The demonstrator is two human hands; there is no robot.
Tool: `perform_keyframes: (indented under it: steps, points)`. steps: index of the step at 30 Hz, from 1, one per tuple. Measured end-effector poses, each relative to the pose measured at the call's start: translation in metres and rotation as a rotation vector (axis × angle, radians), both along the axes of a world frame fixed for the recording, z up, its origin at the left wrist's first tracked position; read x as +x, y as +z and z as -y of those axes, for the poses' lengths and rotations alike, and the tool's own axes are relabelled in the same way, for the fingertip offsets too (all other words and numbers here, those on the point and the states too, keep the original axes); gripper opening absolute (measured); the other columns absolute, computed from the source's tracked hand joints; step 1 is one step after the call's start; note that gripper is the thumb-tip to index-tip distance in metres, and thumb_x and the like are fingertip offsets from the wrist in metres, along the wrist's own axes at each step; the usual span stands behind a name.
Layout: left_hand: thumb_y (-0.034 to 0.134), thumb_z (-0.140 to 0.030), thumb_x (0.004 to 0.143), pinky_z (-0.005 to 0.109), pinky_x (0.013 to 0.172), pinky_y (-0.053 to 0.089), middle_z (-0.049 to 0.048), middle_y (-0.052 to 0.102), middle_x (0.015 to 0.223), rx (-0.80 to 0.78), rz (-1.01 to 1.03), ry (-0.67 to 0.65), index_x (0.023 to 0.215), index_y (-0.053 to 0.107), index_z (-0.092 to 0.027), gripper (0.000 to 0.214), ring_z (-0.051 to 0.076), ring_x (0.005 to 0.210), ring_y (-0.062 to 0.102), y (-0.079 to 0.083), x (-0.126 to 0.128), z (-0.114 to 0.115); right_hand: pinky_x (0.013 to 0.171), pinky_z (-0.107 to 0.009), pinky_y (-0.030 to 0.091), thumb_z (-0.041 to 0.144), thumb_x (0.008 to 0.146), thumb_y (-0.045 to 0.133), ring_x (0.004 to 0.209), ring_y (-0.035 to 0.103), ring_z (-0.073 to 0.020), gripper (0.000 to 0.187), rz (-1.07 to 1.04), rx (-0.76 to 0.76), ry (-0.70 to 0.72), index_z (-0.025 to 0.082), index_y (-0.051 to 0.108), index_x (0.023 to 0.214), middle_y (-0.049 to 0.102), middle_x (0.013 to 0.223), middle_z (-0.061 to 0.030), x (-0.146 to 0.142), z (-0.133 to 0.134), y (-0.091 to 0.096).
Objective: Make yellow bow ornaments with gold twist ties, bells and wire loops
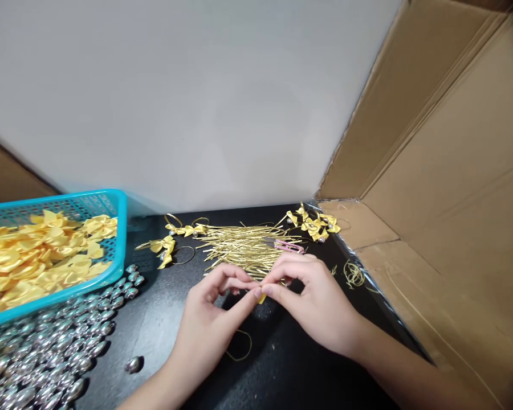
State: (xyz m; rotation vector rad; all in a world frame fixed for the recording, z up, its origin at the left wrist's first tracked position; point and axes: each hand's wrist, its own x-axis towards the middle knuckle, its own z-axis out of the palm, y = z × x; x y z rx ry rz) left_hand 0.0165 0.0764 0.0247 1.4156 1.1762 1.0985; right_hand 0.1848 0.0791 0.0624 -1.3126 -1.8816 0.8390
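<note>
My left hand (pixel 218 319) and my right hand (pixel 312 302) meet fingertip to fingertip over the black table. Both pinch a small yellow ribbon bow (pixel 261 298), mostly hidden behind the fingers. A thin gold cord (pixel 244 345) curves out below my left hand; whether it joins the bow I cannot tell. Just beyond the hands lies a spread of gold cord lengths (pixel 235 245). Small pink-handled scissors (pixel 288 246) rest on them, close to my right knuckles.
A blue basket (pixel 122 239) of yellow bows (pixel 47 245) stands at left, with many silver beads (pixel 68 341) before it. One bead (pixel 133 364) lies apart. Bows with beads and cord (pixel 314 225) sit back right, others (pixel 162 247) back left. Cardboard (pixel 444 171) walls the right side.
</note>
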Motion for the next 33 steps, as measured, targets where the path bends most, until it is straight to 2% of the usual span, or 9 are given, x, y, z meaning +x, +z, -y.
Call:
perform_keyframes:
  steps: [3,6,10,14,17,23,29,33]
  points:
    - [0.071,-0.025,0.077,0.026,0.068,0.044,-0.0029,0.069,0.073,-0.01,0.003,-0.024,0.08,0.056,-0.021,0.016,0.014,0.071,0.062,0.001,0.0,-0.001,0.085,-0.038,0.032,0.016,0.083,0.07,0.076,0.062,-0.0143,0.013,0.062,0.082,0.031,0.021,0.069,0.07,0.067,0.073,0.0043,0.002,0.0,-0.001]
    - [0.068,-0.025,0.081,0.024,0.067,0.043,-0.0035,0.067,0.075,-0.072,0.086,-0.118,0.085,0.053,-0.021,0.016,0.013,0.071,0.059,0.001,-0.001,-0.003,0.085,-0.039,0.03,0.019,0.083,0.07,0.078,0.062,-0.0149,0.012,0.112,0.135,0.067,0.021,0.069,0.072,0.068,0.074,0.0041,0.003,0.001,0.0]
    - [0.064,-0.023,0.085,0.023,0.065,0.042,-0.0057,0.061,0.076,-0.133,0.207,-0.215,0.087,0.046,-0.023,0.017,0.01,0.07,0.054,-0.001,0.0,-0.003,0.086,-0.039,0.034,0.014,0.081,0.07,0.076,0.062,-0.015,0.014,0.06,0.063,0.056,0.021,0.069,0.069,0.068,0.073,0.0039,0.004,-0.001,0.0]
    - [0.062,-0.019,0.086,0.024,0.067,0.043,-0.0056,0.061,0.075,-0.103,0.197,-0.195,0.085,0.043,-0.023,0.019,0.011,0.071,0.054,0.002,0.001,-0.002,0.078,-0.035,0.044,0.015,0.086,0.06,0.078,0.062,-0.0168,0.016,-0.071,0.001,0.025,0.02,0.069,0.074,0.068,0.078,-0.0005,0.013,-0.009,0.003]
    - [0.061,-0.017,0.084,0.027,0.069,0.043,-0.0052,0.063,0.075,-0.046,0.138,-0.164,0.084,0.042,-0.023,0.02,0.012,0.072,0.056,0.006,0.0,0.001,0.077,-0.034,0.046,0.018,0.086,0.058,0.083,0.062,-0.0179,0.015,-0.065,0.009,0.003,0.02,0.069,0.076,0.068,0.083,-0.0021,0.019,-0.012,0.007]
    - [0.06,-0.015,0.081,0.031,0.067,0.041,-0.0049,0.064,0.073,0.067,-0.044,-0.118,0.08,0.043,-0.024,0.02,0.014,0.071,0.057,0.011,-0.001,0.003,0.094,-0.042,0.032,0.011,0.075,0.066,0.081,0.062,-0.0157,0.01,0.122,0.144,0.063,0.02,0.066,0.071,0.067,0.075,0.003,0.011,-0.002,0.006]
    - [0.06,-0.014,0.081,0.03,0.065,0.041,-0.0067,0.066,0.072,0.122,-0.125,-0.109,0.08,0.042,-0.025,0.021,0.013,0.067,0.057,0.011,0.0,0.005,0.082,-0.038,0.026,0.014,0.078,0.061,0.071,0.055,-0.014,0.014,0.248,0.287,0.079,0.019,0.061,0.065,0.064,0.067,0.0037,0.006,0.004,0.005]
    - [0.06,-0.013,0.08,0.027,0.064,0.042,-0.0073,0.066,0.072,0.167,-0.167,-0.095,0.08,0.042,-0.025,0.022,0.012,0.067,0.058,0.011,-0.001,0.006,0.079,-0.036,0.024,0.013,0.077,0.057,0.07,0.052,-0.0134,0.014,0.296,0.337,0.069,0.017,0.058,0.064,0.062,0.066,0.0037,0.006,0.006,0.005]
